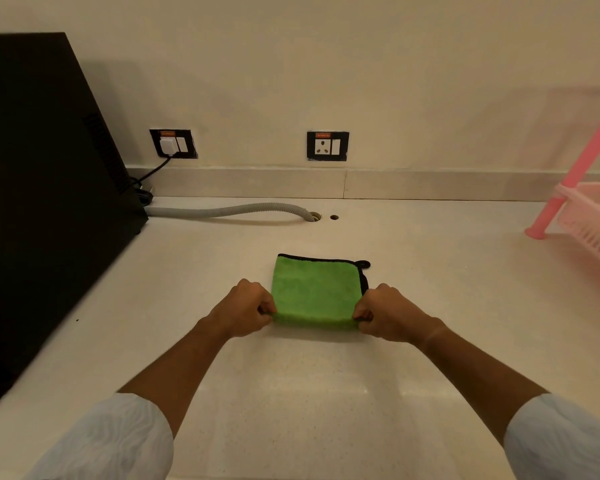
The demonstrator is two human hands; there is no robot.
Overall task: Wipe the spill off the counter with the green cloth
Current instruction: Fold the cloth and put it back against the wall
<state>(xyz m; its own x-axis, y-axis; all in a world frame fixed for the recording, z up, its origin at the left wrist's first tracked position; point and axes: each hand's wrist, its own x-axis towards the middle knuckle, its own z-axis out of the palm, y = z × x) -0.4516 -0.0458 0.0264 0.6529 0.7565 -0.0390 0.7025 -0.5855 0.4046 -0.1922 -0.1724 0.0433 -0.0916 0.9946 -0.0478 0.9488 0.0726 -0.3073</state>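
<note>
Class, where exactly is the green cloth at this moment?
In the head view, the green cloth lies folded on the counter, centre frame, pinched at its near corners by the left hand and right hand.

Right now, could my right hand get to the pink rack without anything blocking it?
Probably yes. Bare counter lies between the right hand and the pink rack, but that hand is pinching the green cloth and would likely need to stretch.

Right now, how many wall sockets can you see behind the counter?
2. The left socket, beside the black appliance, has a plug in it. The right socket, above the grey hose, is free. The appliance could hide more.
</note>
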